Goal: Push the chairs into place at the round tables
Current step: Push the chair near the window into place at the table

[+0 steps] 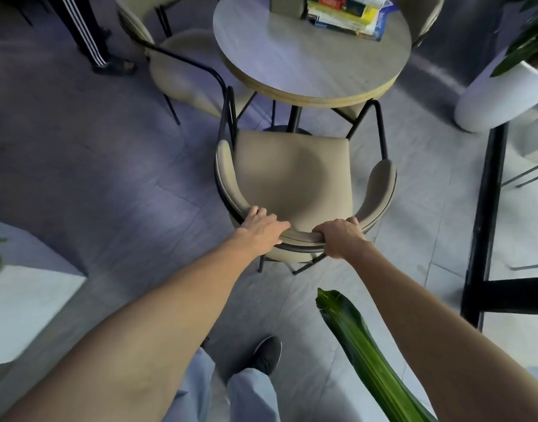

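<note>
**As both grips hold its backrest, the chair faces the round counter**

While the person stands behind it, the beige chair [292,175] sits on the grey floor at the near edge of the round counter [307,65], seat turned toward the counter. Its seat lies wholly outside that near edge. Only the black front uprights of the frame reach the rim. The left grip [263,228] lies over the left part of the curved backrest, fingers curled down its outer side and thumb stretched along the top. The right grip [340,237] is wrapped round the top of the backrest just right of its middle, knuckles up, fingers closed about the padded rail. Both forearms are bare and stretched forward.

A second chair [182,65] of the same kind stands at the counter's left edge, angled, with its seat partly under the rim. Part of a third chair [420,13] shows beyond the far right edge. A stack of books [346,16] rests near the counter's far edge.

To the right stand a white planter [499,95] and a black-framed glass table [487,208]. A long green leaf [362,345] crosses under the right forearm. The person's dark shoe [267,354] and pale trousers show below. Another person's striped trouser leg [85,35] stands at the far left.
</note>
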A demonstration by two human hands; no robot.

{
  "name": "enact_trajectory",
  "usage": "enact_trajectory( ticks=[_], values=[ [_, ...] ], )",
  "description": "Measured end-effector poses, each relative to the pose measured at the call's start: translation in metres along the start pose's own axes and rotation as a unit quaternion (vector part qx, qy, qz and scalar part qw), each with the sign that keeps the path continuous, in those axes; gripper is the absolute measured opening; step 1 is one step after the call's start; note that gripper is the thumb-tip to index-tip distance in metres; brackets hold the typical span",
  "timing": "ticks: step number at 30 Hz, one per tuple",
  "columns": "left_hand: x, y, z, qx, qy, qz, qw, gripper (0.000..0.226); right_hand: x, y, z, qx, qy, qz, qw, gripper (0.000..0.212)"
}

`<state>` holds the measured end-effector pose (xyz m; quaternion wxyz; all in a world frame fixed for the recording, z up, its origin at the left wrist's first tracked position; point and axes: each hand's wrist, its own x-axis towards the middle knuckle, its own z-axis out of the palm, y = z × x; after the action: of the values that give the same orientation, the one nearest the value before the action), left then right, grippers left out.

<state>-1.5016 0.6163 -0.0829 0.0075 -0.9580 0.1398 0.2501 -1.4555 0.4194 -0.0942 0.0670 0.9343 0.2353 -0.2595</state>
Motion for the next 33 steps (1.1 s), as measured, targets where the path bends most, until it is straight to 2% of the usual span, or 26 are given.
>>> enact_trajectory(
  ticks=[7,24,33],
  values=[
    [-0.003,-0.006,-0.002,-0.01,-0.013,0.01,1.0,0.035,0.007,-0.001,-0.002,-0.004,-0.014,-0.014,1.0,0.031],
    [-0.002,0.031,0.0,-0.011,-0.024,0.032,0.999,0.032,-0.016,0.028,0.006,-0.011,-0.02,-0.009,1.0,0.032],
    [-0.008,0.049,0.005,-0.006,-0.026,0.03,0.999,0.032,-0.032,0.035,0.01,-0.005,-0.032,-0.004,0.999,0.041]
  ],
)
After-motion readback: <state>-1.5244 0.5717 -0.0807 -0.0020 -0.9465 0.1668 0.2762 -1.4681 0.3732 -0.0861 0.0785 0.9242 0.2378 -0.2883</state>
